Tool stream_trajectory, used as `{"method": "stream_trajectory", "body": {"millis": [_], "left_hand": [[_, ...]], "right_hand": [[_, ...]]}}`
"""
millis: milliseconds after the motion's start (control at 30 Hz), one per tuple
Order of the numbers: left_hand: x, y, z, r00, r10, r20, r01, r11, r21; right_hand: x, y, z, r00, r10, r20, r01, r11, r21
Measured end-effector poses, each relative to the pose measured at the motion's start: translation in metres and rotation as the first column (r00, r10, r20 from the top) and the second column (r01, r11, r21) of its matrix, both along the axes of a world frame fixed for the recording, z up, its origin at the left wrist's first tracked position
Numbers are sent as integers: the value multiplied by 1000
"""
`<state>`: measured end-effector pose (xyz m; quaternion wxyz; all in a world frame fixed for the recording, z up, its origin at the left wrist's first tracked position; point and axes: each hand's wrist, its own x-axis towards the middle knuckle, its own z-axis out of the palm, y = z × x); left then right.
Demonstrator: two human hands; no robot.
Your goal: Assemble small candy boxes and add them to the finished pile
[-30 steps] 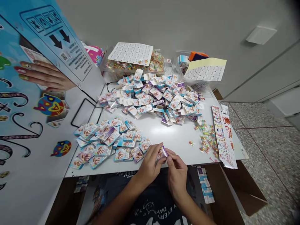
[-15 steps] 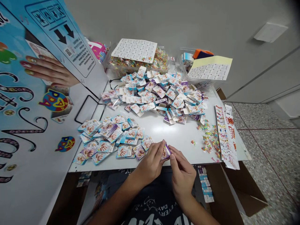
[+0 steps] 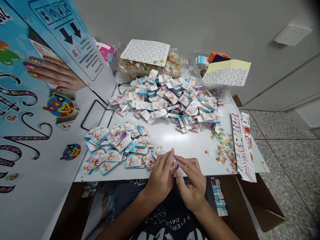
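Between my two hands, just over the table's front edge, is a small purple box [image 3: 174,163]. My left hand [image 3: 160,173] is closed on its left side, with the fingers pointing up and away. My right hand [image 3: 192,181] has its fingers and thumb at the box's right end, pinching it; the fingers partly hide the box. Left of my hands lies a pile of closed small boxes [image 3: 112,155], blue and purple, with printed hands on them. Farther back spreads a bigger heap of small boxes [image 3: 172,100], several with open flaps.
Small colourful packets [image 3: 223,150] lie on the right, beside sticker strips [image 3: 241,143]. Clear tubs [image 3: 150,66] topped with printed sheets stand at the back. A large printed display box [image 3: 82,66] rises on the left. An open cardboard carton [image 3: 260,200] is below the right edge.
The box and both hands have shifted slightly left. My right fingers have moved along the box's end, and less of the box shows. The piles are unchanged.
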<state>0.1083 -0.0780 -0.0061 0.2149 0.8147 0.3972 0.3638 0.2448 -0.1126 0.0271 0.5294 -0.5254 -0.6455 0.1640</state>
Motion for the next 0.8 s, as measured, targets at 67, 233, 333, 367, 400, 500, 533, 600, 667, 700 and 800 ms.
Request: {"method": "stream_trajectory", "body": {"millis": [67, 233, 333, 367, 400, 500, 533, 600, 667, 700, 800], "left_hand": [[1, -2, -5, 996, -42, 81, 40, 999, 21], [-1, 2, -17, 995, 26, 95, -25, 1000, -13], [-11, 16, -18, 984, 171, 51, -172, 985, 22], [-15, 21, -18, 980, 198, 28, -199, 979, 43], [-19, 27, -18, 977, 211, -5, -210, 976, 61], [-28, 42, -22, 972, 211, -99, -202, 975, 98], [-28, 45, -25, 971, 209, -118, -197, 975, 106], [-27, 49, -31, 968, 198, -154, -179, 975, 130], [-24, 49, -36, 961, 182, -210, -152, 976, 154], [-22, 49, -37, 956, 175, -234, -139, 977, 162], [-17, 48, -36, 949, 177, -262, -134, 976, 173]], "right_hand": [[2, 1, -3, 999, 17, 35, -18, 999, 37], [4, -4, -19, 997, 77, -3, -77, 995, -59], [17, -9, -31, 989, -106, -101, 95, 990, -107], [26, -10, -33, 977, -186, -108, 174, 978, -112], [36, -11, -35, 962, -256, -99, 246, 964, -106], [83, -10, -34, 899, -437, -26, 436, 899, -32], [103, -10, -33, 869, -495, 14, 495, 869, -1], [148, -10, -30, 786, -601, 145, 604, 797, 33], [199, -9, -28, 711, -628, 316, 656, 755, 23], [224, -8, -28, 675, -617, 404, 677, 736, -9], [291, 4, -28, 588, -428, 687, 678, 724, -129]]}}
